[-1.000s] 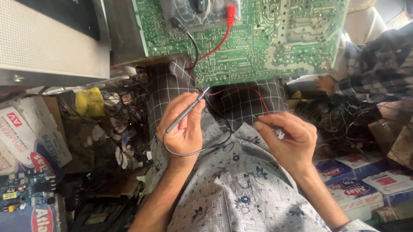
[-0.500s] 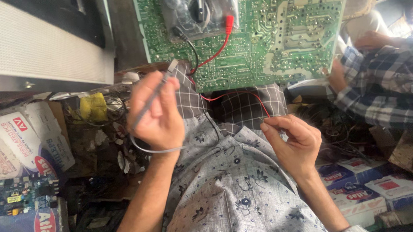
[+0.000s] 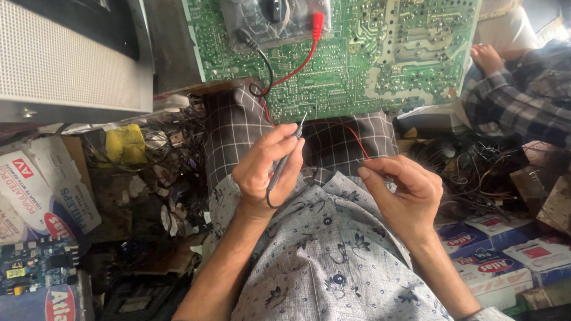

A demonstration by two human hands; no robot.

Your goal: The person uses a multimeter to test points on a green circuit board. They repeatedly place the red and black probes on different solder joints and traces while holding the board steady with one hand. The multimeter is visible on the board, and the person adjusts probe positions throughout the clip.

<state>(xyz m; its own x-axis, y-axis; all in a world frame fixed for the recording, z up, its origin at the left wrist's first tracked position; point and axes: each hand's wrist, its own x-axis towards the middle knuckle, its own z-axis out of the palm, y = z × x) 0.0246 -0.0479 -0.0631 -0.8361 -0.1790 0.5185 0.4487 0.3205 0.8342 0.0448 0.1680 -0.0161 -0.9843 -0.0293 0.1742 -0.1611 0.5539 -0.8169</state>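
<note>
Flanking hands [image 3: 270,171]: cartons [image 3: 498,250], tangled wires [image 3: 461,164].

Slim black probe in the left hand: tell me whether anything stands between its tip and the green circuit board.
Nothing visible does. The left hand holds the slim black probe tip-up above the checked cloth, just short of the green circuit board.

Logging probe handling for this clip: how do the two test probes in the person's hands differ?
The black probe in the left hand shows its full shaft, tip angled up toward the green circuit board. The red probe in the right hand is mostly hidden by the fingers, only its red lead visible. Both leads run to the meter on the board.
</note>
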